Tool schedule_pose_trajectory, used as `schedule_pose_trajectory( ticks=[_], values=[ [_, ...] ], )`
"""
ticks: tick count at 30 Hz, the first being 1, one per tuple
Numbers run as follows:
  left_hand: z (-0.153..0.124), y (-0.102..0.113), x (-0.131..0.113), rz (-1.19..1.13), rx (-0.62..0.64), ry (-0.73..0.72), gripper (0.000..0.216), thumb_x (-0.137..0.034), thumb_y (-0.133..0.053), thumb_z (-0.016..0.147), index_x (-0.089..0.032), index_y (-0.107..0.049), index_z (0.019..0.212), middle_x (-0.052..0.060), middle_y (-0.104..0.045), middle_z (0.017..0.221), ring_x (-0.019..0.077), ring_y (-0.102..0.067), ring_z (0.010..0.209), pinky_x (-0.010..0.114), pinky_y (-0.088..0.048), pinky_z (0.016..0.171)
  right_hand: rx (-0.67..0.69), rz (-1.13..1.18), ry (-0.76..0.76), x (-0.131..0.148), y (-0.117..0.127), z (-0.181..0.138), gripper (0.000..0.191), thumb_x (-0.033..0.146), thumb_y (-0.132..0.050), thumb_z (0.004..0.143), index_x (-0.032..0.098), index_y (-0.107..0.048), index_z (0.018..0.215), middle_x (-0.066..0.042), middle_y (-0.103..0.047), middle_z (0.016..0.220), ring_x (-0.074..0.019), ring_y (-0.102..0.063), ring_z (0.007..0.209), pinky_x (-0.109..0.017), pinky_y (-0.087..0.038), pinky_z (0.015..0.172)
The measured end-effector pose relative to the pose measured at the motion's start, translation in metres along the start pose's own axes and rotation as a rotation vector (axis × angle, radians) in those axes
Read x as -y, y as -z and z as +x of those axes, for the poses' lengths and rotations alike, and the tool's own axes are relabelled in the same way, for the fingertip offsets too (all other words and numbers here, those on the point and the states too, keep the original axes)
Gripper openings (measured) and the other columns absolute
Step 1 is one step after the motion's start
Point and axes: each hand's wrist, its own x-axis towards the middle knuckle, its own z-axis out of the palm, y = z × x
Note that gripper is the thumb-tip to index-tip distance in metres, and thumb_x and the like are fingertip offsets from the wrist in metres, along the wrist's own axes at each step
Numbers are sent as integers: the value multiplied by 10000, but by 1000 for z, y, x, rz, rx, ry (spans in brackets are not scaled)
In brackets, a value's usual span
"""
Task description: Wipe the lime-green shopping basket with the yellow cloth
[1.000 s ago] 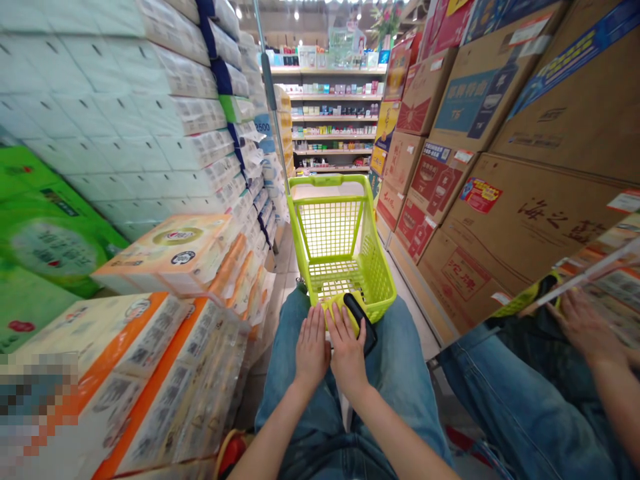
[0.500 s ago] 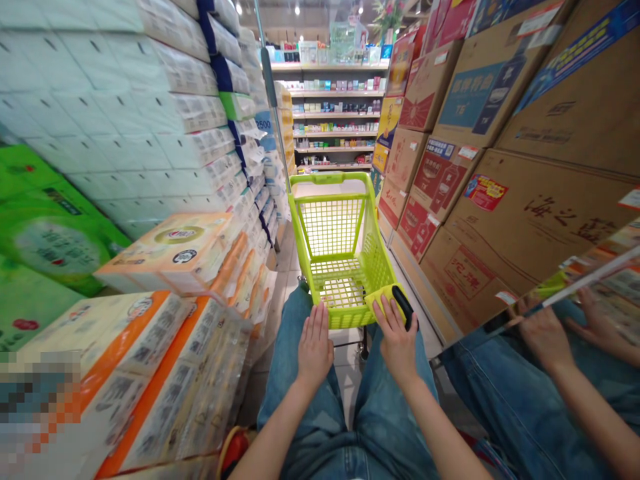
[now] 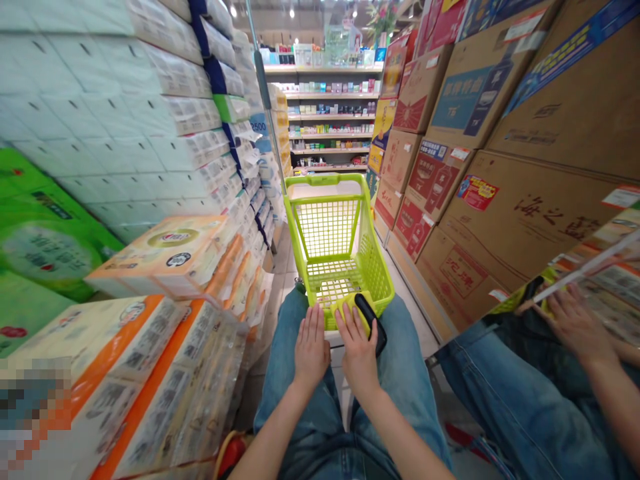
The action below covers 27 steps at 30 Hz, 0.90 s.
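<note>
A lime-green plastic shopping cart (image 3: 325, 181) stands in the aisle right in front of my knees, with nothing in its basket. Its handle (image 3: 374, 321), green with a black grip, lies against my right thigh. My right hand (image 3: 358, 352) rests on that handle with its fingers laid flat over the green part. My left hand (image 3: 311, 348) lies flat on my left thigh, fingers stretched together, fingertips at the cart's near edge. Both legs are in blue jeans.
Packs of tissue (image 3: 165, 257) are stacked high on the left. Brown cartons (image 3: 520, 220) wall the right side. A tilted mirror panel (image 3: 575, 313) at lower right reflects legs and a hand. Shelves of small goods (image 3: 330, 120) close the far end of the narrow tiled aisle.
The cart rolled a little forward and right with my right hand on its handle, then came back against my lap. My left hand stayed on my thigh.
</note>
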Motion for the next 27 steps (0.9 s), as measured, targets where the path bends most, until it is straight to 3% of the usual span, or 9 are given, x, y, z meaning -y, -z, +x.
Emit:
schedule_pose_trajectory(
  ticks=[4,8,20,23,27],
  values=[
    [0,2,1,18,5,-18,855,-46,-450,826,-130,-39,1572,155,-332,1583,264,-230,1496,465,-343,1172,-14,57,62,12,-1,0,777,2,-396,847,312,-258,1546,-19,-410,1556,-172,-280,1474,-519,43,1207],
    [1,3,0,26,13,-15,868,-34,-452,813,-123,-39,1571,154,-330,1584,257,-212,1502,460,-336,1177,21,51,121,-6,4,1,808,-25,-384,825,323,-261,1544,-16,-393,1564,-165,-294,1467,-528,77,1200],
    [1,3,-1,-19,14,-3,882,-24,-453,797,-140,-51,1574,133,-312,1596,255,-218,1500,464,-308,1196,-27,-120,-87,-95,28,5,914,-20,-379,740,319,-183,1566,-25,-366,1582,-195,-302,1468,-536,-143,1194],
    [1,4,-2,-15,8,1,889,-15,-449,791,-136,-44,1573,137,-317,1593,254,-212,1501,465,-316,1192,-15,-93,-125,-93,29,7,918,-17,-373,732,317,-186,1566,-14,-343,1593,-194,-287,1475,-532,-171,1187],
    [1,3,-3,-25,-4,17,899,-8,-448,781,-142,-44,1573,134,-313,1595,255,-218,1500,474,-321,1188,-25,-83,-160,-70,24,7,905,-13,-382,738,277,-182,1571,-33,-309,1607,-213,-244,1493,-538,-175,1184]
  ],
)
